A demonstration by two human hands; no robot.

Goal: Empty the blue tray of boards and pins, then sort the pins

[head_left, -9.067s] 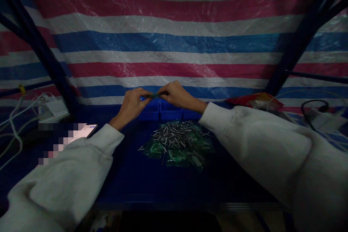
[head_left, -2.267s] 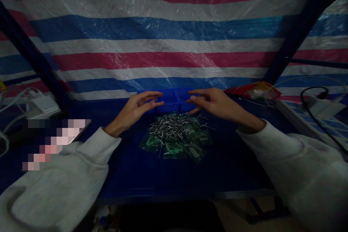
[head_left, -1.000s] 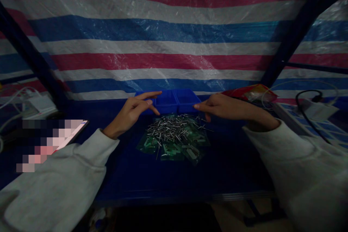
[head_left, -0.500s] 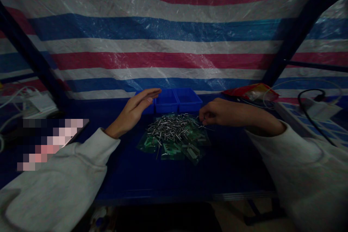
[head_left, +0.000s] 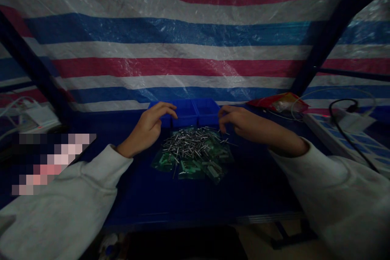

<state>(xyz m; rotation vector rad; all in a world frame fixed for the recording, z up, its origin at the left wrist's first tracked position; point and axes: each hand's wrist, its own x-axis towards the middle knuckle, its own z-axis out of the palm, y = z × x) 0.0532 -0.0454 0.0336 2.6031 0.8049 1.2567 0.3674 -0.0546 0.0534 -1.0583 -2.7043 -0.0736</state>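
A heap of thin silvery metal pins, much like blind rivets (head_left: 185, 143), lies on the blue table, partly on top of small clear plastic bags (head_left: 189, 169) with greenish and pale contents. To the left of the heap my left hand (head_left: 146, 126) hovers with fingers curved and apart, close to the blue bins and holding nothing I can see. At the heap's upper right, my right hand (head_left: 236, 121) has its fingers bent downward and parted over a few stray pins. Nothing shows between those fingers.
Blue plastic bins (head_left: 184, 121) stand behind the heap. Farther right are a red and yellow bag (head_left: 278, 102), a black cable (head_left: 333, 120) and a white box-like adapter (head_left: 355, 124). A blurred-out flat object (head_left: 57, 162) lies left. Striped sheeting hangs behind.
My right hand's fingers have loosened from a closed pinch and lifted slightly beside the heap. My left hand's straight fingers have curled downward. The whole view has shifted a little.
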